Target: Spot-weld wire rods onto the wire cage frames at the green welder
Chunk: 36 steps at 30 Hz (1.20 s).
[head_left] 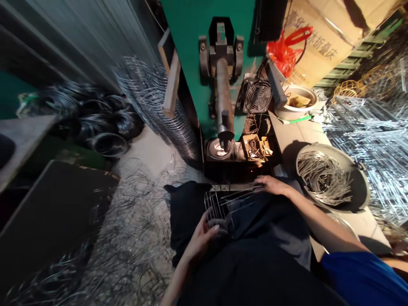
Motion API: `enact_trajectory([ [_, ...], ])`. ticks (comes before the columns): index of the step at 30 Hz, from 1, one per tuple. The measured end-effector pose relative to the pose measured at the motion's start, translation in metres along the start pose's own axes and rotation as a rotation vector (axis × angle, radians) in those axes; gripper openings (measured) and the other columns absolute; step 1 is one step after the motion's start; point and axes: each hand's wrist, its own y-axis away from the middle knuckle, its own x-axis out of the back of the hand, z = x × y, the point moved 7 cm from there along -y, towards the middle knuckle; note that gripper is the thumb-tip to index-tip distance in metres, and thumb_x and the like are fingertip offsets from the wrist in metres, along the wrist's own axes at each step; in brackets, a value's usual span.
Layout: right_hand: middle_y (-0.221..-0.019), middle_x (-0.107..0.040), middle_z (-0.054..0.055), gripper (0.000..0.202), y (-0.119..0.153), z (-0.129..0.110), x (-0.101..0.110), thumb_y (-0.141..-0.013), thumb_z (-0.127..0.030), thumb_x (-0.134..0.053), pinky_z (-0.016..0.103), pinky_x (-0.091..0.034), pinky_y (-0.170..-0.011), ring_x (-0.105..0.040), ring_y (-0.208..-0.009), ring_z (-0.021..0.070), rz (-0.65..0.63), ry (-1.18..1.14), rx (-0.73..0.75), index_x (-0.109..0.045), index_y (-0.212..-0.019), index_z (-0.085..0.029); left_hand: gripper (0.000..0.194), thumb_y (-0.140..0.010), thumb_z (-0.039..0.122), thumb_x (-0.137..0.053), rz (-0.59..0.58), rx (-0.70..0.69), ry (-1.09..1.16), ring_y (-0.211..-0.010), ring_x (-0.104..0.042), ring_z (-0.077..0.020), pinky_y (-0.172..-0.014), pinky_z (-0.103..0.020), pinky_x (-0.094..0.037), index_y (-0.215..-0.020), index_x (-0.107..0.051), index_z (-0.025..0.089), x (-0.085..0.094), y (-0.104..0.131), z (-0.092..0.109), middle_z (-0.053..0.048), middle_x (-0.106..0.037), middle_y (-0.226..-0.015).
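Low over my dark-clothed lap, my left hand grips a small wire frame with bent, parallel rods and a rounded end. My right hand is to its right, close to the front edge of the machine, with its fingers closed and somewhat blurred. Thin straight wires run from beside the frame to the fingers of my right hand. Whether they are joined to the frame I cannot tell. Ahead stands a green machine with a metal arm pointing down above a round plate.
Stacked wire rings lean left of the machine; loose wire litters the floor. To the right stand a tub holding a wire bundle and a large pile of wire pieces. A small box sits beside the plate.
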Motion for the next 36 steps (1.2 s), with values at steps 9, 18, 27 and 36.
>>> enact_trajectory([
  [9, -0.059, -0.038, -0.005, 0.050, -0.006, -0.052, 0.045, -0.082, -0.061, -0.064, 0.025, -0.026, -0.055, -0.033, -0.057, 0.0091, 0.250, -0.305, 0.035, -0.050, -0.062, -0.018, 0.078, -0.078, 0.031, -0.079, 0.116, -0.391, -0.063, -0.052, -0.056, -0.0092, -0.052, -0.023, -0.050, -0.145, -0.041, 0.018, -0.040, -0.034, 0.065, 0.004, -0.059, -0.071],
  [18, -0.057, -0.031, -0.005, 0.058, -0.039, -0.062, 0.086, -0.079, -0.060, -0.069, 0.027, -0.023, -0.057, -0.028, -0.058, 0.0097, 0.466, -0.268, 0.092, -0.035, -0.055, -0.019, 0.087, -0.075, 0.030, -0.081, 0.136, -0.573, -0.144, -0.051, -0.053, -0.0066, -0.053, -0.020, -0.050, -0.150, -0.038, 0.024, -0.063, -0.063, 0.112, 0.008, -0.052, -0.070],
  [27, -0.057, -0.031, -0.005, 0.059, -0.059, -0.063, 0.102, -0.078, -0.059, -0.070, 0.028, -0.024, -0.056, -0.028, -0.058, 0.0100, 0.457, -0.227, 0.078, -0.033, -0.054, -0.020, 0.091, -0.077, 0.030, -0.080, 0.109, -0.596, -0.161, -0.050, -0.053, -0.0071, -0.051, -0.021, -0.050, -0.154, -0.031, 0.026, -0.065, -0.078, 0.124, 0.008, -0.051, -0.067],
  [36, -0.057, -0.030, -0.005, 0.059, -0.061, -0.070, 0.105, -0.077, -0.060, -0.070, 0.028, -0.023, -0.055, -0.027, -0.058, 0.0102, 0.465, -0.195, 0.064, -0.033, -0.054, -0.021, 0.093, -0.076, 0.031, -0.081, 0.100, -0.597, -0.136, -0.049, -0.052, -0.0074, -0.050, -0.022, -0.051, -0.154, -0.031, 0.026, -0.064, -0.087, 0.126, 0.008, -0.050, -0.065],
])
